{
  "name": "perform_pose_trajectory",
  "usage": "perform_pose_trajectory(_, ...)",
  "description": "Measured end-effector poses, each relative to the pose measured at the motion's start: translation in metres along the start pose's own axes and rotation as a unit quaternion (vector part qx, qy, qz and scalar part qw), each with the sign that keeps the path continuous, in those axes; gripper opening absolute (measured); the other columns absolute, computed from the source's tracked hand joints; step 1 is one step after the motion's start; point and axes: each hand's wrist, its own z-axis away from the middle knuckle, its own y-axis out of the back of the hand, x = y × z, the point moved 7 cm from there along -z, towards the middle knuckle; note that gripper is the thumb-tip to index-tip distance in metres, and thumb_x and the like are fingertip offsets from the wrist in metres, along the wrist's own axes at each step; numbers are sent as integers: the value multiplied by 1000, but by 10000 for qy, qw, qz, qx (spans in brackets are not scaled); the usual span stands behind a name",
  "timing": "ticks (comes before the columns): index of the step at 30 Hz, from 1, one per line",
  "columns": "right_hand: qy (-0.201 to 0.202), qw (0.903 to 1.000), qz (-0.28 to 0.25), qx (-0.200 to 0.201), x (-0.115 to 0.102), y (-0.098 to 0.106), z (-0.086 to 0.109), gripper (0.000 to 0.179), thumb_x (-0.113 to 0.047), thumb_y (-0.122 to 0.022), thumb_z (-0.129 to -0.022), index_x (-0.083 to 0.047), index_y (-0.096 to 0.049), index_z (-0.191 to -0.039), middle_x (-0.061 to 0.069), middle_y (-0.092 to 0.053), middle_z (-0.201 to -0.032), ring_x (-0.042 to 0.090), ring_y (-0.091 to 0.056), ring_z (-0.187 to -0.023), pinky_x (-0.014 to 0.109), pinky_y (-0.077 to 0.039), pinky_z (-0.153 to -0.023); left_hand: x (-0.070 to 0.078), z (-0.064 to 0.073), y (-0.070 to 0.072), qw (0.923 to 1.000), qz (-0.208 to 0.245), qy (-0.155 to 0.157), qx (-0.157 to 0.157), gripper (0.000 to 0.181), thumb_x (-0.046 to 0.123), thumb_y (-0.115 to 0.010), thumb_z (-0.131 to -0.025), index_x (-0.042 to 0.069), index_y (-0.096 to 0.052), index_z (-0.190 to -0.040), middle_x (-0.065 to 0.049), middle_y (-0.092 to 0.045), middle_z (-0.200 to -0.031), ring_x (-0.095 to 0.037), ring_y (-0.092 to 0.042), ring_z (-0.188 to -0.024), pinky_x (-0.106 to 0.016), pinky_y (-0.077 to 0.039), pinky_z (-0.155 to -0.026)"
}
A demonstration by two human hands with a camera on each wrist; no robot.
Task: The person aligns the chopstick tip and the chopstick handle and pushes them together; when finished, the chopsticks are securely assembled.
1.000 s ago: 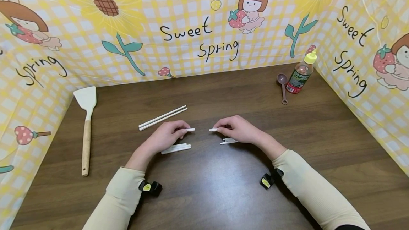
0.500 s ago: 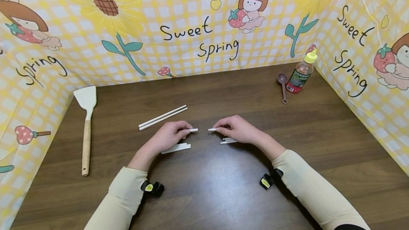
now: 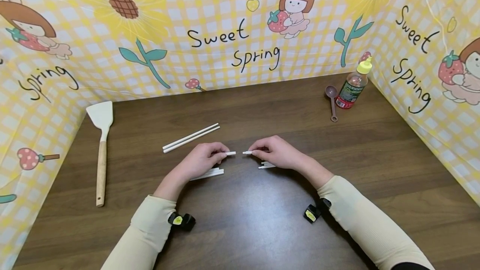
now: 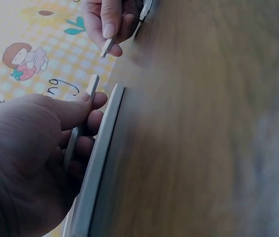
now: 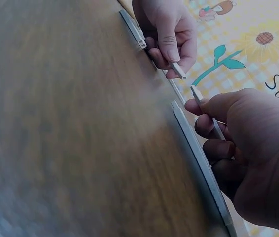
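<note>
Across the back and both sides of my remote view hangs a yellow-and-white checked cloth (image 3: 210,7), printed with sunflowers and the words "Sweet Spring". Below it spreads a dark brown wooden table (image 3: 243,220). At its left lies a spatula (image 3: 102,149) with a white blade and a wooden handle. Near the middle I watch the person's left hand (image 3: 204,156) and right hand (image 3: 279,151) face each other. At the far right stands a sauce bottle (image 3: 351,91) with a yellow nozzle cap. Two long white chopsticks (image 3: 190,136) lie side by side, just beyond the left hand. A brown measuring spoon (image 3: 332,105) rests beside the bottle. Shorter white sticks lie near each hand: a left bundle (image 3: 210,174) and a right bundle (image 3: 266,166), both partly hidden.

Smallest are the two short sticks in use. Left thumb and fingers pinch the left-hand stick (image 3: 231,153); right thumb and fingers pinch the right-hand stick (image 3: 247,152), which has a narrower tip. Their ends point at each other across a small gap, not touching.

Over the last second the left hand has come rightward and the right has edged left, narrowing that gap. I judge the two ends close to meeting; lining them up matters now, since joining is not yet done.
</note>
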Motion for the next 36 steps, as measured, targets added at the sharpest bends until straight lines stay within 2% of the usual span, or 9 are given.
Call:
perform_pose_trajectory(18, -65, 9999, 151, 54, 0, 0, 0, 14, -17, -63, -102, -17, -76, -108, -9, -66, -84, 8, -51, -65, 29, -44, -65, 11, -6, -8, 9999, -17, -61, -118, 8, 11, -63, -101, 11, -71, -103, 6, -58, -74, -11, -52, -67, -31, -44, -67)
perform_pose_trajectory(36, 10, 9999, 161, 49, -6, -2, -1, 14, -18, -64, -101, -16, -76, -107, -8, -68, -86, 8, -53, -69, 30, -45, -70, 10, -6, -10, 9999, 15, -20, -121, 8, 10, -64, -100, 12, -71, -103, 6, -58, -75, -11, -52, -66, -31, -43, -65)
